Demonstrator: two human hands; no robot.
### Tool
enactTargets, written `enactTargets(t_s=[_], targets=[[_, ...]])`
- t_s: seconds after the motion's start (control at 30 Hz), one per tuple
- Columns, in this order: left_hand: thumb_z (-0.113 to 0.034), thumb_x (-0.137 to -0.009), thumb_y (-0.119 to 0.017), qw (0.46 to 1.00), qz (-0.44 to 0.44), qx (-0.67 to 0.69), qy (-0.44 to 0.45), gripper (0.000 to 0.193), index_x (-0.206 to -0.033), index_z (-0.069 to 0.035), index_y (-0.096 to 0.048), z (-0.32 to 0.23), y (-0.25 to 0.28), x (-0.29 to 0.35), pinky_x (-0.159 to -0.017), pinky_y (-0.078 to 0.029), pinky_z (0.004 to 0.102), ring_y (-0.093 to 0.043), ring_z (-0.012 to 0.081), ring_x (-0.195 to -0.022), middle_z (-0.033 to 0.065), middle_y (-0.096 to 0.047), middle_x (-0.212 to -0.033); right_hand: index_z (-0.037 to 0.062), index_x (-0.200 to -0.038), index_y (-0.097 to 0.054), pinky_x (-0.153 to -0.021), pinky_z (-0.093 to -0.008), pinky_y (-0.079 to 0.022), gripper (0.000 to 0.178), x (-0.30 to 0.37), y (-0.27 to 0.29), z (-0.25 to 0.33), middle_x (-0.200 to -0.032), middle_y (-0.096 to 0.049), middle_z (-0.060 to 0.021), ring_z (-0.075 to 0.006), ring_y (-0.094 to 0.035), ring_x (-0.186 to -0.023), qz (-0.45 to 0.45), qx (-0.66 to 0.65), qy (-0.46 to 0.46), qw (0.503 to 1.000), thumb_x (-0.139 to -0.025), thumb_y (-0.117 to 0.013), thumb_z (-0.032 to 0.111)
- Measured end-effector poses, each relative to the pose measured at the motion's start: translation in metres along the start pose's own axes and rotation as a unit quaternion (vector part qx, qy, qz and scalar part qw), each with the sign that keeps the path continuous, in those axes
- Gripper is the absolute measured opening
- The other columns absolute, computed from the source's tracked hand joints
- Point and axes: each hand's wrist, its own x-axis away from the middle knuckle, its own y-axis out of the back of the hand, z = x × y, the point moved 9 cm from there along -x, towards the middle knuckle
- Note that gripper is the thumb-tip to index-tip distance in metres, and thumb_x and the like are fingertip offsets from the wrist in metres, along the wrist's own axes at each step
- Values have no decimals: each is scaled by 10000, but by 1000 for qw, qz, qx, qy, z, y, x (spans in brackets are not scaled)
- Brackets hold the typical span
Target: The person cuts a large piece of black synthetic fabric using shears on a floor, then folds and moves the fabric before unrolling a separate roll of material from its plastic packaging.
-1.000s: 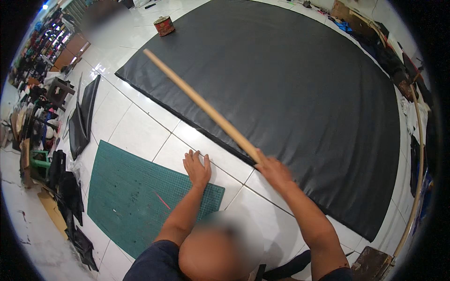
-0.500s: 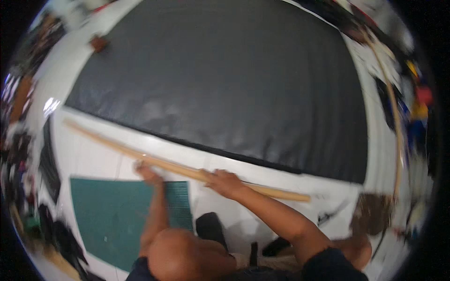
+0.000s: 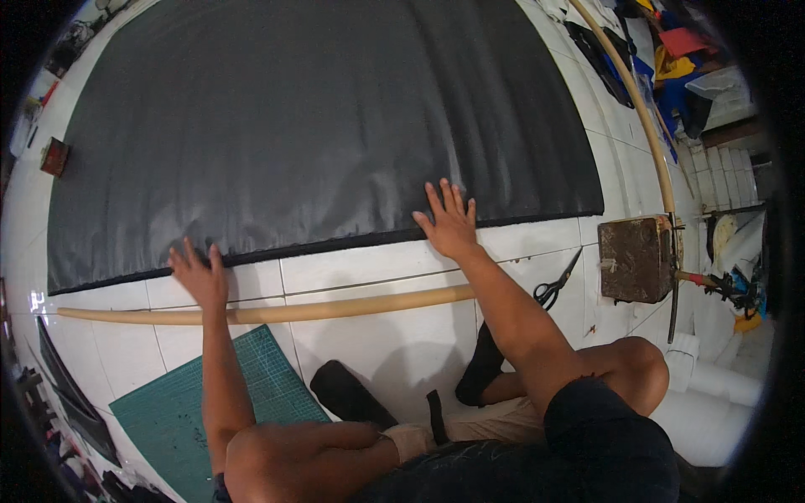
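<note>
your left hand (image 3: pixel 201 275) is spread at the near edge of the black sheet (image 3: pixel 277 126), fingertips over it and palm above the tiles (image 3: pixel 126 360). your right hand (image 3: pixel 450 228) is spread too, farther along the same edge, its fingers on the sheet and pointing away from you (how hard either one presses, you cannot tell from this view). the sheet lies across the floor ahead of you, with soft creases near your right hand. the pole (image 3: pixel 352 308) lies on the tiles between you and the sheet; it passes beneath your left forearm, and its right end meets the line of your right forearm. the green mat (image 3: pixel 168 419) is at your lower left, partly hidden by your arm and knee. the scissors (image 3: pixel 549 293) lie just right of your right forearm, near the brown box (image 3: pixel 635 260). a red tin (image 3: pixel 54 157) sits by the sheet's left edge.
</note>
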Motion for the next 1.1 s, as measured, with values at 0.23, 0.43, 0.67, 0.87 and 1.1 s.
enactTargets(t_s=[0.23, 0.43, 0.67, 0.87, 1.1], targets=[[-572, -962, -397, 993, 99, -59, -5, 791, -1503, -19, -229, -7, -44, 0, -1155, -102, 566, -137, 459, -1434, 302, -172, -1536, 224, -1542, -178, -1186, -520, -19, 761, 7, -14, -16, -1612, -80, -80, -323, -26, -1480, -1, -28, -5, 1000, -937, -347, 653], [-534, -958, -433, 992, 123, -3, 20, 783, -1504, -17, -214, -24, -37, 3, -1163, -66, 553, -92, 442, -1447, 292, -121, -1551, 181, -1531, -222, -1178, -531, -31, 758, 8, -11, -41, -1599, -119, -129, -378, -57, -1468, -17, -60, -7, 998, -938, -411, 614], [-303, -897, -619, 874, -133, 363, 295, 612, -1372, 13, -399, 57, -26, 21, -1032, -352, 440, -412, 364, -1237, 246, -349, -1429, 133, -1487, -332, -1171, -535, -61, 688, 29, -6, -63, -1565, -203, -176, -387, -141, -1449, -91, -68, -13, 993, -942, -480, 527], [-193, -802, -683, 607, -41, 627, 486, 666, -1354, 13, -372, 67, -87, 32, -589, -477, 331, -580, 234, -775, 172, -553, -1100, 111, -1479, -328, -1161, -551, -85, 665, 28, -21, -61, -1532, -269, -191, -386, -189, -1435, -139, -97, -17, 985, -949, -498, 476], [-113, -804, -673, 573, -92, 637, 506, 341, -1073, 48, -539, 54, -70, 25, -427, -381, 295, -512, 166, -558, 117, -586, -850, 107, -1470, -333, -1134, -514, -206, 654, 28, -3, -66, -1483, -327, -196, -387, -322, -1359, -160, -186, -10, 969, -947, -539, 440]])
